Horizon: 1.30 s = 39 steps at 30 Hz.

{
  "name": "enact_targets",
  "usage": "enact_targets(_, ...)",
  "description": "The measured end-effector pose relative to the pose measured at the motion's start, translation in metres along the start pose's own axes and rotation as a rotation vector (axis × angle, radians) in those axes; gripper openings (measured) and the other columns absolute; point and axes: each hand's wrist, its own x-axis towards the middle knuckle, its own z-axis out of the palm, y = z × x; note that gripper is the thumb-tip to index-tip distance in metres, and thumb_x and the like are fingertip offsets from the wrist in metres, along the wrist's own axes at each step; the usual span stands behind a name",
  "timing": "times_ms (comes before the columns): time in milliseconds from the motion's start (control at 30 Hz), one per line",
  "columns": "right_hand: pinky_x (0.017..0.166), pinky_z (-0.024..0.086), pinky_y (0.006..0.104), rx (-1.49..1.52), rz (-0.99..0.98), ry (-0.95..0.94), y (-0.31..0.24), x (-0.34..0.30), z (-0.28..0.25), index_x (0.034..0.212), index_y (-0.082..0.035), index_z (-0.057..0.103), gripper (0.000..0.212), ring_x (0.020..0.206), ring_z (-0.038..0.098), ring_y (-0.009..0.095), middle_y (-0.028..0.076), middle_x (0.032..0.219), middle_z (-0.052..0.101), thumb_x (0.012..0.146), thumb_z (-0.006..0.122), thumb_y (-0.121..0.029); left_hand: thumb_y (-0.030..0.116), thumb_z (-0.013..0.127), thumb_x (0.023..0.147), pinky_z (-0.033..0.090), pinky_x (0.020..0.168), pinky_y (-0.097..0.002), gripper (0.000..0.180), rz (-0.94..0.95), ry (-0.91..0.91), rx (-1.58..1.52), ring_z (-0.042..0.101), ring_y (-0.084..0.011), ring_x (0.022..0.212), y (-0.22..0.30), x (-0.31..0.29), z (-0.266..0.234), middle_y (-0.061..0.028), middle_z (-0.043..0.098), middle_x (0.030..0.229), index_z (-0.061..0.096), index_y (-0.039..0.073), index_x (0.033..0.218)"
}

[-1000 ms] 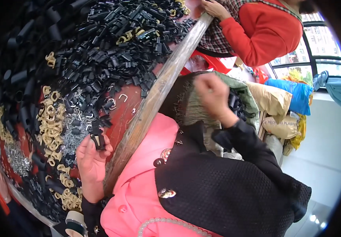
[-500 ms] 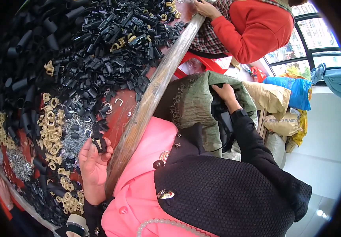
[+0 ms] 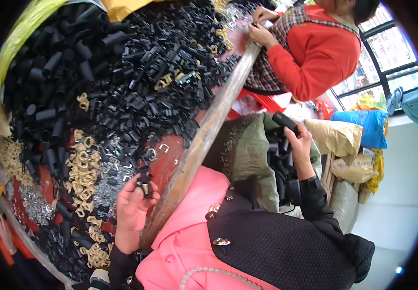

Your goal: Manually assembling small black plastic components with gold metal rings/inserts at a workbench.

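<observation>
My left hand (image 3: pixel 131 210) pinches a small black plastic part (image 3: pixel 144 185) with a tan piece showing in it, just above the table's near edge. In my right hand (image 3: pixel 301 147) is a black plastic tube (image 3: pixel 284 121), held up over the mouth of a green woven sack (image 3: pixel 248 157). More black tubes (image 3: pixel 277 169) lie inside that sack. Close to my left hand are tan plastic clips (image 3: pixel 82 174), small silvery metal pieces (image 3: pixel 111 166) and a heap of small black parts (image 3: pixel 151 104).
A wooden rail (image 3: pixel 201 140) edges the red table (image 3: pixel 164 159). Large black tubes (image 3: pixel 47 113) pile up at the far left. A person in red sleeves (image 3: pixel 315 58) works at the far right; another person's hands (image 3: pixel 5 229) show at the left. Filled sacks (image 3: pixel 332 135) stand at right.
My right hand has come up out of the green sack with a black tube. My left hand still holds the small black part. The whole view has shifted slightly.
</observation>
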Motion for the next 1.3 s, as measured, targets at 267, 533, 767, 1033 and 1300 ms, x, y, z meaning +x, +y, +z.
enact_targets(267, 0.079, 0.038, 0.0265, 1.068, -0.108, -0.392, -0.065, 0.012, 0.122, 0.115, -0.001, 0.044, 0.044, 0.089, 0.05, 0.013, 0.006, 0.099, 0.053, 0.075, 0.06, -0.012, 0.004, 0.051, 0.081, 0.046, 0.067, -0.0245, 0.064, 0.021, -0.36, 0.402, 0.055, -0.012, 0.075, 0.032, 0.076, 0.093, -0.0103, 0.056, 0.089, 0.014, 0.005, 0.132)
enact_targets(533, 0.071, 0.044, 0.0244, 1.377, 0.067, -0.451, -0.065, 0.025, 0.133, 0.119, -0.001, 0.04, 0.056, 0.084, 0.053, 0.014, 0.006, 0.099, 0.053, 0.071, 0.066, -0.015, 0.003, 0.051, 0.081, 0.045, 0.069, -0.0239, 0.071, -0.01, -0.62, 0.599, 0.055, -0.0126, 0.076, 0.019, 0.137, 0.156, -0.0106, 0.054, 0.092, 0.004, 0.009, 0.135)
enact_targets(767, 0.052, 0.046, 0.021, 1.543, 0.19, -0.561, -0.048, 0.042, 0.131, 0.125, -0.002, 0.032, 0.066, 0.073, 0.055, 0.012, 0.006, 0.093, 0.052, 0.072, 0.066, -0.025, 0.005, 0.052, 0.081, 0.046, 0.069, -0.0243, 0.072, -0.046, -0.648, 0.56, 0.056, -0.0135, 0.077, 0.003, 0.167, 0.171, -0.0113, 0.054, 0.095, 0.003, 0.009, 0.134)
enact_targets(1033, 0.051, 0.046, 0.0217, 1.606, 0.223, -0.623, -0.05, 0.049, 0.126, 0.123, -0.003, 0.034, 0.062, 0.073, 0.056, 0.014, 0.008, 0.1, 0.053, 0.073, 0.064, -0.024, 0.008, 0.053, 0.082, 0.046, 0.068, -0.025, 0.071, -0.089, -0.655, 0.452, 0.056, -0.0147, 0.077, 0.001, 0.177, 0.174, -0.0125, 0.054, 0.096, 0.004, 0.008, 0.134)
enact_targets(1300, 0.062, 0.048, 0.0247, 1.698, 0.235, -0.729, -0.033, 0.049, 0.128, 0.123, -0.003, 0.033, 0.058, 0.08, 0.056, 0.016, 0.008, 0.104, 0.052, 0.075, 0.062, -0.019, 0.009, 0.054, 0.081, 0.047, 0.069, -0.0249, 0.071, -0.091, -0.644, 0.499, 0.057, -0.0153, 0.078, 0.002, 0.176, 0.173, -0.0127, 0.054, 0.094, 0.006, 0.006, 0.134)
